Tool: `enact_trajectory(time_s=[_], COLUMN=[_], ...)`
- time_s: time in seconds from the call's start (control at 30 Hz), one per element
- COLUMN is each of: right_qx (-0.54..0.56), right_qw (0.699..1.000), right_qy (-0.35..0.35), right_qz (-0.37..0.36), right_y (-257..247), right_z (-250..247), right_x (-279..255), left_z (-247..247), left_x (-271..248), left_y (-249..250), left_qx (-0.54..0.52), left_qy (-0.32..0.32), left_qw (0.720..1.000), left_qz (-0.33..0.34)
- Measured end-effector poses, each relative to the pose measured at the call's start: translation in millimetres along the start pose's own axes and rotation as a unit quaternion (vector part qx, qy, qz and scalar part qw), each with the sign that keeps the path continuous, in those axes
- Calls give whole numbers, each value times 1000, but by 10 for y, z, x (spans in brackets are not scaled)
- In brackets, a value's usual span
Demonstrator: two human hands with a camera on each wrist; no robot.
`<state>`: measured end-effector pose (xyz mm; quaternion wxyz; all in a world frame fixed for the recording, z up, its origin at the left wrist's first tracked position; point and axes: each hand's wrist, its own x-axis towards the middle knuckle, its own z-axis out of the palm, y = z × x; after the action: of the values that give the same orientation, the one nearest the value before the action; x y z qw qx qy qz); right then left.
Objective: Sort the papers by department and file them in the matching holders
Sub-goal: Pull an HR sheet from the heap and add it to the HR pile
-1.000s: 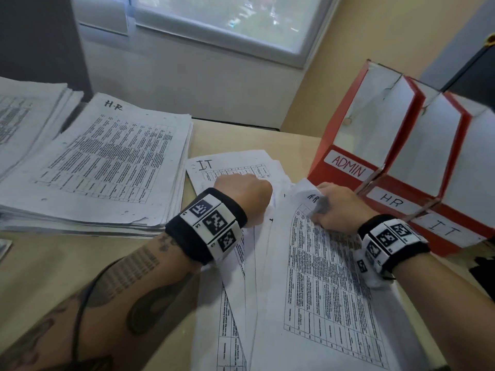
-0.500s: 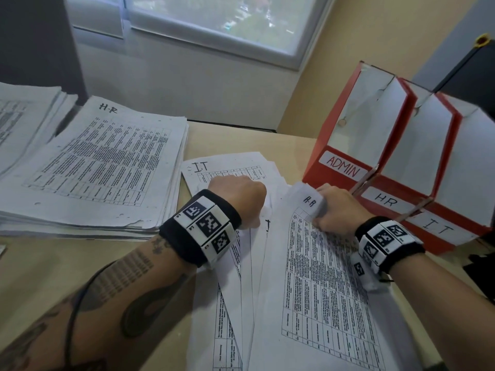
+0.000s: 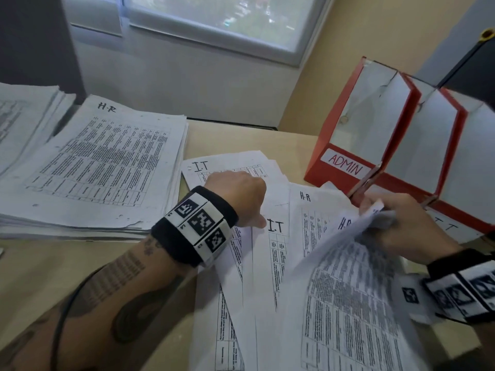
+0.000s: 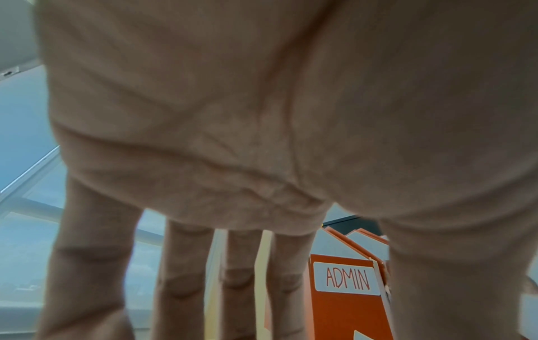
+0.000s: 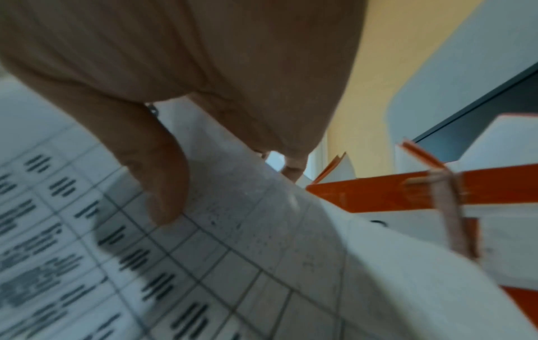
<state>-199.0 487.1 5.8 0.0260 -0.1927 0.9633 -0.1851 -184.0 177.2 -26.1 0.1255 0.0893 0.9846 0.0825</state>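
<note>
Head view: right hand (image 3: 401, 223) pinches an H-R sheet (image 3: 345, 285) up for sorting while flat-fingered left hand (image 3: 238, 195) pins loose papers (image 3: 270, 263).

Window (image 3: 214, 20) (daylit), yellow wall (image 3: 375, 36), wood desk (image 3: 53, 263)

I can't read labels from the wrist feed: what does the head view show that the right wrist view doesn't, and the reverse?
Only the head view shows the handwritten headings: the big H.R stack, the flat I.T sheet, the ADMIN holder, and the left hand pressing the loose papers down. Only the right wrist view shows the thumb lying on top of the lifted sheet, and the wooden clip joining the holders up close. Both show the right hand pinching that sheet's top edge beside the orange holders.
</note>
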Motion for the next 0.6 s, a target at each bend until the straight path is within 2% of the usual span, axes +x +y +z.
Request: enact_trajectory(time_s=[0.1, 0.27, 0.37, 0.6], right_qx=[-4, -101, -77, -97], right_qw=[1000, 991, 989, 987], right_qy=[-17, -56, -74, -69], right_qz=[20, 66, 103, 110], right_y=[14, -73, -75, -54], right_z=[-58, 62, 216, 427], right_x=[-18, 350, 602, 758], left_z=[18, 13, 46, 94], left_x=[-10, -25, -7, 42], left_y=[29, 62, 80, 69], left_qx=[0, 2, 12, 18], left_qy=[-4, -1, -15, -24], left_qw=[1000, 1000, 999, 999], left_qz=[10, 28, 30, 31])
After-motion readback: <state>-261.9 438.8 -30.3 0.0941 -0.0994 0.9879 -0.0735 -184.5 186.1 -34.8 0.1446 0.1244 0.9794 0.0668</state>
